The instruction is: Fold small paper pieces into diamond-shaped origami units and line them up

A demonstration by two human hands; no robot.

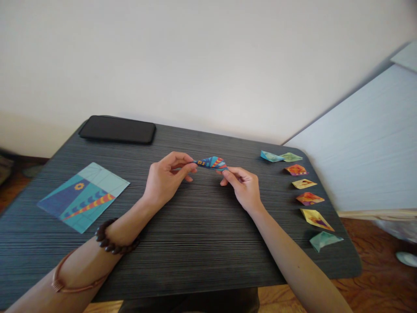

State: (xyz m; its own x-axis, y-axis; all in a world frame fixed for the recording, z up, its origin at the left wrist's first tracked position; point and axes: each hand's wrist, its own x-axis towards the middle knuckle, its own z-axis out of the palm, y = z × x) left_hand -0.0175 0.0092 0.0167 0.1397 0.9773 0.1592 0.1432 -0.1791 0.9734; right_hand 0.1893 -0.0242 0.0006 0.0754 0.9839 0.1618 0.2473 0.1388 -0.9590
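Observation:
A small folded paper piece, blue with orange stripes, is held above the middle of the dark table. My left hand pinches its left end between thumb and fingers. My right hand pinches its right end from below. Both hands hover just over the tabletop. Dark beads and a thin cord circle my left wrist.
A flat patterned teal paper sheet lies at the left. A black phone rests at the far left edge. Several small folded paper pieces line the right side. A pale bed or panel stands right of the table.

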